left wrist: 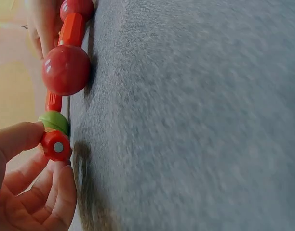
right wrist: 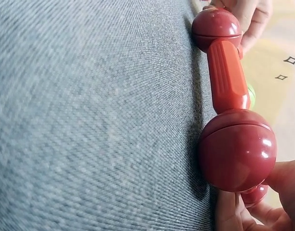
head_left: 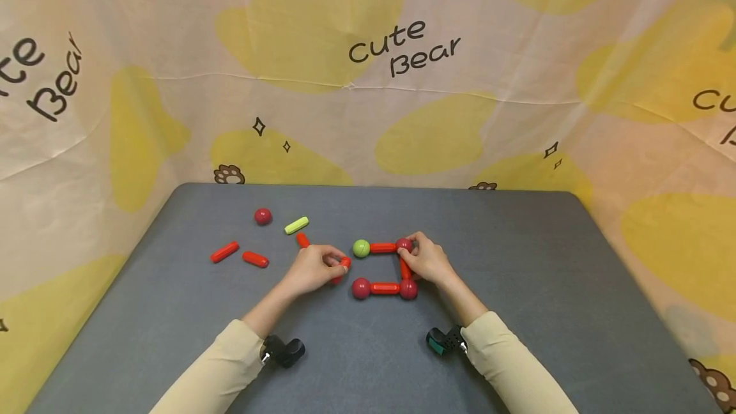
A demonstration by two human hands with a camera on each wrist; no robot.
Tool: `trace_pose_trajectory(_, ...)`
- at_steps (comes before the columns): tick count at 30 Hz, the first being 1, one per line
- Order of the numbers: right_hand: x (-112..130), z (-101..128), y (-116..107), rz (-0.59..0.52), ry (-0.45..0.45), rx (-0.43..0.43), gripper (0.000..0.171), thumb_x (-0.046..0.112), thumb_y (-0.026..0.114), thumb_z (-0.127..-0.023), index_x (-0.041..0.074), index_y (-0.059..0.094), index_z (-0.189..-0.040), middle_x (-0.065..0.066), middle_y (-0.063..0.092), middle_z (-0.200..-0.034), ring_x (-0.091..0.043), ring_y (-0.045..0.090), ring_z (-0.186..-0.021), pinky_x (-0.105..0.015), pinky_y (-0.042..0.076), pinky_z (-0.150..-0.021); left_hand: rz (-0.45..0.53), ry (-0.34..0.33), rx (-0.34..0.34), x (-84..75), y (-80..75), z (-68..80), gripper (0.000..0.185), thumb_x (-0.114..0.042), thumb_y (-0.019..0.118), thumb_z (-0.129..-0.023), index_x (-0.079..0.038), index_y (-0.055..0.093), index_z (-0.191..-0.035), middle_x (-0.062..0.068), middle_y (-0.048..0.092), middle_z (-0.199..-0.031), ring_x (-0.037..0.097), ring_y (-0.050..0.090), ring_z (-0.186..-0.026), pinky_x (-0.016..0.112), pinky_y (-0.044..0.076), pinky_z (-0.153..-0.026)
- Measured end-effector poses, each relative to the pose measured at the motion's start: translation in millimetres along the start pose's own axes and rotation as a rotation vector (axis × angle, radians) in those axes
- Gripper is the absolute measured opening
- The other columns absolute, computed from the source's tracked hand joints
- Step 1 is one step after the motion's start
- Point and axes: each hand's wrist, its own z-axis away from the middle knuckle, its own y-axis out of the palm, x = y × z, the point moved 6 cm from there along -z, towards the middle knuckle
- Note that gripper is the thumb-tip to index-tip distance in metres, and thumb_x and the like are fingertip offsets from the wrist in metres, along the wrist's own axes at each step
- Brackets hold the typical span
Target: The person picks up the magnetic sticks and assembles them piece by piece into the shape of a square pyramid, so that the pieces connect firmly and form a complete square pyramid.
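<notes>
Between thumb and fingers, my left hand (head_left: 313, 268) pinches a short red magnetic rod (left wrist: 56, 146), whose end shows a round metal tip. Just right of that hand lies an open frame of balls and rods: a green ball (head_left: 361, 248), a top red rod (head_left: 382, 248), a top-right dark red ball (head_left: 404, 245), a side rod (head_left: 405, 268), a bottom-right ball (head_left: 408, 289), a bottom rod (head_left: 384, 288) and a bottom-left ball (head_left: 361, 289). My right hand (head_left: 428, 259) grips the top-right ball, its thumb near the side rod. The frame's left side has a gap.
Left of the frame lie a loose dark red ball (head_left: 262, 216), a light green rod (head_left: 296, 225) and two red rods (head_left: 224, 252), (head_left: 255, 259). Another red rod (head_left: 303, 240) is partly behind my left hand. A printed cloth (head_left: 437, 139) hangs behind the grey table (head_left: 517, 235).
</notes>
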Motion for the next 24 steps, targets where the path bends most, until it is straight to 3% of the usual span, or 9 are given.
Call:
trace_pose_trajectory(12, -0.1, -0.1, 1.3, -0.024, -0.001, 0.007, 0.037, 0.022, 0.063, -0.087, 0.000, 0.052, -0.115, -0.005, 0.056, -0.068, -0.011, 0.052, -0.043, -0.024, 0.040, -0.042, 0.047, -0.106, 0.059, -1.9, 14.6, -13.6, 0.018, -0.019, 0.074, -0.073, -0.007, 0.070, -0.085, -0.002, 0.065, -0.067, 0.007, 0.056, -0.056, 0.023, 0.045, -0.052)
trace_pose_trajectory(24, -2.0, -1.1, 1.9, -0.004, 0.008, -0.007, 0.037, 0.023, 0.063, -0.087, 0.002, 0.053, -0.115, -0.005, 0.057, -0.070, -0.011, 0.051, -0.044, -0.024, 0.040, -0.043, 0.087, -0.158, 0.033, -3.9, 18.1, -16.6, 0.023, -0.020, 0.075, -0.074, -0.005, 0.067, -0.089, -0.001, 0.066, -0.068, 0.007, 0.056, -0.049, 0.024, 0.046, -0.048)
